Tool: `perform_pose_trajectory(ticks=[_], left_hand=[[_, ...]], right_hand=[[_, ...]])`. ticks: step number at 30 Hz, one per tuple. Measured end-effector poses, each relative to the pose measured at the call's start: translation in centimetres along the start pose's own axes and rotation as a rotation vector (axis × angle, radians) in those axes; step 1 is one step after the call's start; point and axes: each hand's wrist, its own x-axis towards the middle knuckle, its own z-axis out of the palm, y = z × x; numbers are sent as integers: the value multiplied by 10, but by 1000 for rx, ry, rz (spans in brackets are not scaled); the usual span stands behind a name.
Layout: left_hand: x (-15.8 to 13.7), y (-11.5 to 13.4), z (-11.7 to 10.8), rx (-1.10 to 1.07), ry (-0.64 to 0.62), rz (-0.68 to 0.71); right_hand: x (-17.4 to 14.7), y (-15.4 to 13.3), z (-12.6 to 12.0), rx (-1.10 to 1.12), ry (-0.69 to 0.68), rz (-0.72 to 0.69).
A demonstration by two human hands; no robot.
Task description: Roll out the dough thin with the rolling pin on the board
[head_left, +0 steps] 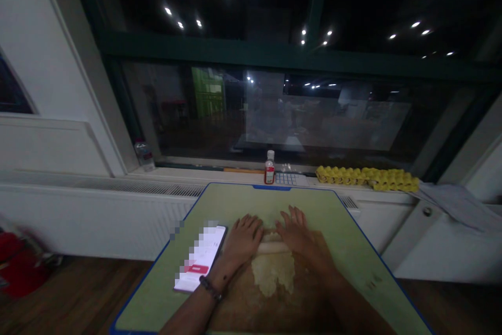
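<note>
Pressing unevenly could tear the ragged dough sheet [271,272]; left hand [243,238] and right hand [297,233] lie over the rolling pin [272,248], fingers [248,222] outstretched, gripping nothing.

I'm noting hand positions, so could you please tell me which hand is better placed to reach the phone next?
Probably the left hand: it lies over one end of the rolling pin, with the phone just beside it. The right hand lies over the other end, farther from the phone.
</note>
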Motion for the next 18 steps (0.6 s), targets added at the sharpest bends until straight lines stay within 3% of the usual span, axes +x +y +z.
perform_pose_trajectory(ticks=[8, 18], left_hand=[[-20, 15, -9, -31, -91, -94], [-57, 23, -4, -120, 113, -93]], right_hand=[[-35, -7, -18, 5, 127, 35], [-92, -4, -10, 33, 165, -36]])
